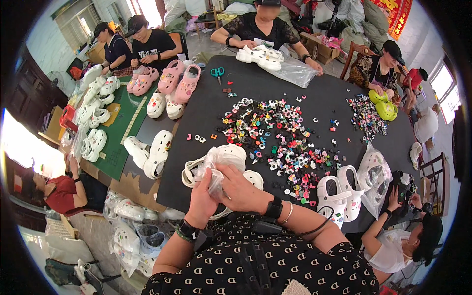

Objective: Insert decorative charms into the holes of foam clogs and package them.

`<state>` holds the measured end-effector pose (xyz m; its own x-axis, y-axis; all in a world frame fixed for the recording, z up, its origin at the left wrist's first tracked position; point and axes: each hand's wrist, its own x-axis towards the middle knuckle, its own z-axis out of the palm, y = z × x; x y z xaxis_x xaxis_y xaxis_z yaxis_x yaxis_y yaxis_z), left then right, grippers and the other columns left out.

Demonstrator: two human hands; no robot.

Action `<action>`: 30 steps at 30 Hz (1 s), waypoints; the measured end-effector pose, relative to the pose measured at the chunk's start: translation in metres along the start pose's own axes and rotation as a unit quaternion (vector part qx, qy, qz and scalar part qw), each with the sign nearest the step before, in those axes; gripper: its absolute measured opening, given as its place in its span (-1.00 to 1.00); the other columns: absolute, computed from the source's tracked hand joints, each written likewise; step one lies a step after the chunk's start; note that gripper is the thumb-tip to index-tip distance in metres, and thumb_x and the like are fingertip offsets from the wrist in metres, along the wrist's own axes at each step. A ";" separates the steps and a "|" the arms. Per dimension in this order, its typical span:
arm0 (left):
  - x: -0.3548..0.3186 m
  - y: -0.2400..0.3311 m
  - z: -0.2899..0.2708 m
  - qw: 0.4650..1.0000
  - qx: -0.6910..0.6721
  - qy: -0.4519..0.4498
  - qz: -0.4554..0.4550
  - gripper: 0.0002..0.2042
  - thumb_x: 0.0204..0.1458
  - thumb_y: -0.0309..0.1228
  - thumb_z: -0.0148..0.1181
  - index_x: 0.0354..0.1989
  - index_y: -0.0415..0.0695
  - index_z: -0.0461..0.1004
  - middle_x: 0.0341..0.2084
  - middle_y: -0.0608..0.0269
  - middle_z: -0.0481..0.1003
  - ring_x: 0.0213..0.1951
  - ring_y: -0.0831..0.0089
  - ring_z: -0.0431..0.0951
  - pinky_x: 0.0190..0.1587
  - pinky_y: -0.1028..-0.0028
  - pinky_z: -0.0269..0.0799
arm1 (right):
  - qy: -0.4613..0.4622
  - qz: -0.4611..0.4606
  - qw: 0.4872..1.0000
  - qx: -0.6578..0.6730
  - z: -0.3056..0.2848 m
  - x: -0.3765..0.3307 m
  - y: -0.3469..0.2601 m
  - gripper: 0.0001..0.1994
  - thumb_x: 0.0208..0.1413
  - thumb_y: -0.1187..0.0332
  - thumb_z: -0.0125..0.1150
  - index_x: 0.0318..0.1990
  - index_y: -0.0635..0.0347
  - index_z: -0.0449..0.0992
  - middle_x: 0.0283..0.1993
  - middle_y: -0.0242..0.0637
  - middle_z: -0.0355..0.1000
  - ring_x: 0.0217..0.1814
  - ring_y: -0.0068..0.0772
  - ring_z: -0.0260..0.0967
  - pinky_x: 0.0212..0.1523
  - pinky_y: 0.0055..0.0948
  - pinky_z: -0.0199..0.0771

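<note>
A pair of white clogs [223, 162] sits at the near edge of the black table [275, 91], wrapped in a clear plastic bag [212, 169]. Both hands are together on it: the left hand [202, 196] pinches the bag from below, and the right hand [239, 189] closes over the plastic beside it. At two o'clock from the hands spreads a heap of small coloured charms [280, 135]. At three o'clock stands another pair of white clogs [340, 192], with a bagged clog [373, 169] just beyond. At twelve o'clock, far across, a person's hands rest on white clogs on a clear bag [292, 71]. Pink clogs [179, 78] lie at eleven o'clock.
</note>
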<state>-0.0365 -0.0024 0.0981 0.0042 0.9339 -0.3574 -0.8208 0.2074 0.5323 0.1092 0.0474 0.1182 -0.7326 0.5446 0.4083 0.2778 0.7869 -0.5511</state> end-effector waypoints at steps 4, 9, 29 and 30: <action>-0.001 0.016 -0.003 0.996 0.035 0.069 0.043 -0.71 0.24 -0.38 -0.03 0.05 -0.27 0.38 -0.05 0.13 0.49 -0.04 0.31 0.52 0.00 0.29 0.47 | -0.029 -0.007 0.992 0.126 -0.004 -0.008 -0.007 -0.50 0.00 0.40 0.24 0.08 0.46 0.29 0.21 0.15 0.15 0.22 0.09 0.17 0.23 -0.12 0.20; -0.008 0.034 -0.019 0.984 0.114 0.112 0.083 -0.72 0.19 -0.47 0.03 0.04 -0.33 0.37 -0.06 0.08 0.49 -0.07 0.29 0.55 -0.06 0.30 0.52 | -0.062 0.103 0.948 0.293 -0.004 -0.010 -0.009 -0.48 0.02 0.39 0.29 0.16 0.16 0.29 0.21 -0.11 0.23 -0.20 -0.31 0.44 -0.25 -0.40 0.46; -0.027 0.004 -0.015 0.948 0.311 0.058 -0.030 -0.65 0.22 -0.40 -0.01 0.15 -0.23 0.31 0.02 0.22 0.44 -0.01 0.42 0.49 0.02 0.40 0.42 | 0.032 0.179 0.979 0.095 0.018 -0.018 0.024 -0.79 -0.18 0.43 0.29 -0.32 0.15 0.45 -0.38 -0.14 0.45 -0.29 -0.02 0.45 -0.35 -0.25 0.45; -0.030 0.007 -0.013 0.973 0.218 0.009 -0.073 -0.61 0.26 -0.32 -0.06 0.21 -0.20 0.25 0.09 0.22 0.39 0.04 0.42 0.45 0.06 0.37 0.41 | 0.049 0.180 0.980 0.065 0.019 -0.016 0.025 -0.80 -0.18 0.44 0.29 -0.33 0.16 0.44 -0.40 -0.15 0.44 -0.28 -0.04 0.45 -0.36 -0.24 0.45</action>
<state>-0.0491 -0.0323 0.1025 0.0898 0.8805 -0.4654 -0.4916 0.4456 0.7481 0.1160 0.0534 0.0841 -0.5365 0.8106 0.2346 0.4212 0.4981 -0.7580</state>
